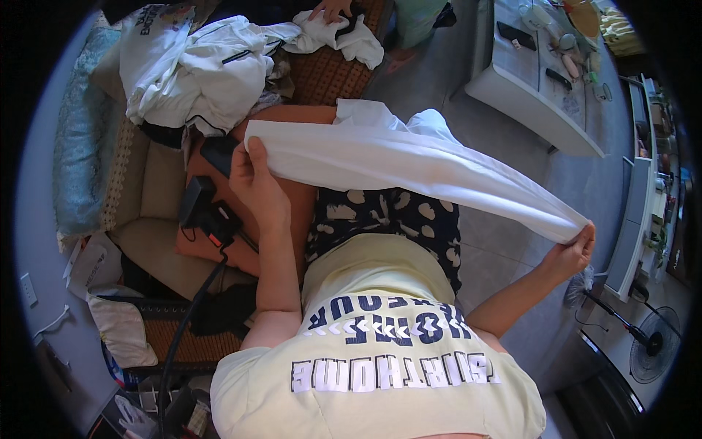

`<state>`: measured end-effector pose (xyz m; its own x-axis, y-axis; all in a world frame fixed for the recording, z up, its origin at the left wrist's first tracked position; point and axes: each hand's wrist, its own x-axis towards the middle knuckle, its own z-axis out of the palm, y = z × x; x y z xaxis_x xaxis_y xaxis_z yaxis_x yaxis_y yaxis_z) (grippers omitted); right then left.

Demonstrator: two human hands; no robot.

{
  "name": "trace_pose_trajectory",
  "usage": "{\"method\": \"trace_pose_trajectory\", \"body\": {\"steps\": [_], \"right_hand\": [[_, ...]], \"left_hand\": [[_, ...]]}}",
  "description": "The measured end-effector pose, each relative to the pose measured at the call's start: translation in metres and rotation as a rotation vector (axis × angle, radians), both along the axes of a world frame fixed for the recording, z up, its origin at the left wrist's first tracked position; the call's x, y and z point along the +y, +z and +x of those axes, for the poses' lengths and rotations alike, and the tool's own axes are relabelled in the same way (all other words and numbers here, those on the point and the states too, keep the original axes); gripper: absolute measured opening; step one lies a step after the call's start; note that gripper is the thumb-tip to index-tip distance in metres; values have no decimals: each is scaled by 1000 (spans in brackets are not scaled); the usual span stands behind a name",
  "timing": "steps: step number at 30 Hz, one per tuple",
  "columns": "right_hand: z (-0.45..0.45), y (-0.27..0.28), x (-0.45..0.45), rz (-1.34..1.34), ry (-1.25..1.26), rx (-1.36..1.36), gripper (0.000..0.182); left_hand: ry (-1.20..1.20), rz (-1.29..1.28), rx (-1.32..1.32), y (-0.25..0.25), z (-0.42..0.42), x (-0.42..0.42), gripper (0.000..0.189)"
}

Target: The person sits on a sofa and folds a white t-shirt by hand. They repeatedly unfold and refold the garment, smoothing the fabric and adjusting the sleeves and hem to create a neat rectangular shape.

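A white cloth garment (pixel 417 164) is stretched out in front of me, above my lap. My left hand (pixel 258 181) pinches its upper left corner between thumb and fingers. My right hand (pixel 576 249) grips its far right end, held out over the grey floor. The cloth narrows towards the right, and a looser part of it (pixel 395 118) hangs beyond the stretched edge. Which part of the garment each hand holds cannot be told. Below the cloth lie my dark patterned shorts (pixel 384 214).
An orange cushion (pixel 296 219) on the beige sofa (pixel 159 175) bears black devices with a cable. White clothes (pixel 203 77) are heaped beyond. Another person's hand (pixel 330 8) touches a white garment (pixel 351 41). A low table (pixel 526 104) and a fan (pixel 652 345) stand to the right.
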<state>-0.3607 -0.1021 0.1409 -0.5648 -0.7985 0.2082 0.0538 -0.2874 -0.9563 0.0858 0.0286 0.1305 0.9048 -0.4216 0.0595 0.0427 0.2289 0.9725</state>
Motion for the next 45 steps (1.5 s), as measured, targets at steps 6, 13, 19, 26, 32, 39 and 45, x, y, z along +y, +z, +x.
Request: {"method": "trace_pose_trajectory", "body": {"steps": [6,13,19,26,32,39,45], "right_hand": [[4,1,-1,-14,29,-9,19],[2,-4,-2,5,39,-15,19],[10,2,-1,11,31,-19,19],[5,2,-3,1,28,-13,19],[3,1,-4,-15,25,-20,19],[0,2,-4,-14,3,-35,20],[-5,5,-5,-52,2,-46,20]], "left_hand": [[-3,19,6,3,-3,-2,20],[-8,-8,27,-3,-3,-3,18],[-58,-25,19,5,-10,-8,18],[-67,-26,16,8,-10,-13,19],[-58,-20,11,8,-14,-15,20],[-74,-42,-12,11,-10,-17,21],[-71,-3,-53,-2,5,-22,22]]}}
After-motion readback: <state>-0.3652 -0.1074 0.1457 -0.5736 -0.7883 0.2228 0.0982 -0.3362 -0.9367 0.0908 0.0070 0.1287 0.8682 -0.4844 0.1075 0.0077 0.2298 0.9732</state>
